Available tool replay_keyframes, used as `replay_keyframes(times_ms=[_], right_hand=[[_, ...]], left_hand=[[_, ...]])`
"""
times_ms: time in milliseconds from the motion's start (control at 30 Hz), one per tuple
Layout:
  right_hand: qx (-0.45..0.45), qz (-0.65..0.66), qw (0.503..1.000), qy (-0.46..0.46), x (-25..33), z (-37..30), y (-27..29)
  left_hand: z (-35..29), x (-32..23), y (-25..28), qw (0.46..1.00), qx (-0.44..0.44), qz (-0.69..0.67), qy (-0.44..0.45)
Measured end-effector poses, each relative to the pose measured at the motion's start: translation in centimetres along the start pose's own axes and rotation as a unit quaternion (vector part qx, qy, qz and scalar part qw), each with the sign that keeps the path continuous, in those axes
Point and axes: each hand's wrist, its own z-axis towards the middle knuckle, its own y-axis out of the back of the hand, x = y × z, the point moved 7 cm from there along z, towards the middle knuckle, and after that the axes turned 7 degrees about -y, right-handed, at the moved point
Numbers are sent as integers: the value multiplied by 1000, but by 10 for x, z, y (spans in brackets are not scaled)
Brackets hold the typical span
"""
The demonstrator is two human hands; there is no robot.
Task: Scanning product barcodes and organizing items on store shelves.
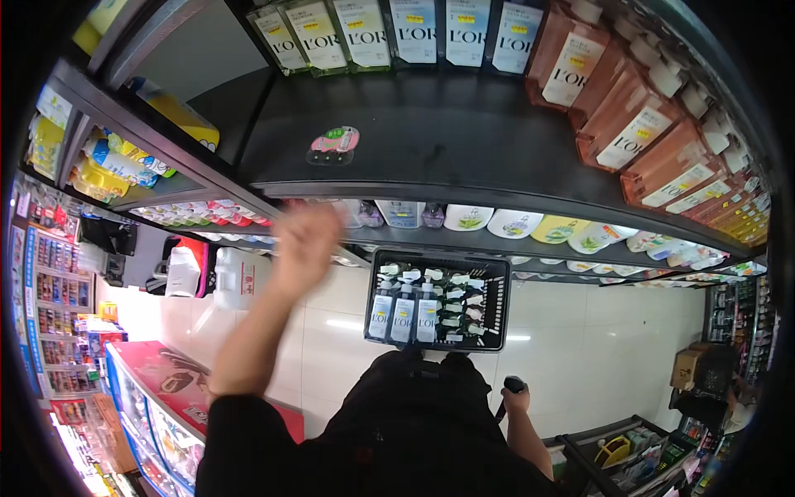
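My left hand (310,240) reaches up to the front edge of the black shelf (464,141); it is smeared by motion, so its fingers do not show clearly. Low at my right side, my right hand (515,401) is closed round a black handle (514,384) with a rounded end; the rest of it is mostly hidden. On the floor before my feet stands a black basket (503,306). Several blue-labelled pump bottles (402,313) stand upright in its left part, with rows of other pump bottles (454,302) behind and beside them. A pink and green price tag (334,144) lies on the shelf.
Boxy bottles (414,33) with green and blue labels line the shelf's back, and pink pump bottles (633,132) fill its right. Lower shelves hold white and yellow bottles (513,222). A white jug (240,280) stands at left, near a red-topped display case (166,377).
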Motion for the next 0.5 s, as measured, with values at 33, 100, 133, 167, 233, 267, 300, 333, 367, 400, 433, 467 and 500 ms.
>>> replay_keyframes(times_ms=[33,100,133,167,233,267,300,333,367,400,433,467,500], right_hand=[[1,-9,1000,-14,9,-3,7],[4,-33,999,-20,15,-13,23],[7,-37,999,-10,22,-14,28],[15,-47,999,-10,23,-15,35],[7,-86,996,-29,21,-11,48],[17,-84,996,-7,23,-10,54],[25,-89,996,-6,24,-7,60],[24,-100,995,-21,22,-5,67],[17,-121,992,-18,24,-4,73],[27,-121,992,-2,28,-4,77],[29,-109,994,-13,29,-4,84],[25,-100,994,-33,30,-2,89],[29,-100,994,-20,36,0,90]], left_hand=[[-54,17,-26,987,37,-121,101],[-178,61,-68,932,95,-126,327],[-239,84,-79,884,140,-81,438],[-285,106,-77,864,145,4,483],[-354,135,-68,829,147,156,516],[-391,144,-65,772,158,192,584],[-405,149,-68,789,136,186,570],[-415,152,-76,791,143,196,562],[-420,156,-82,791,150,212,554],[-422,159,-88,791,148,206,556],[-417,159,-94,811,131,227,524],[-410,158,-97,828,112,255,486],[-409,161,-101,820,102,256,502]])
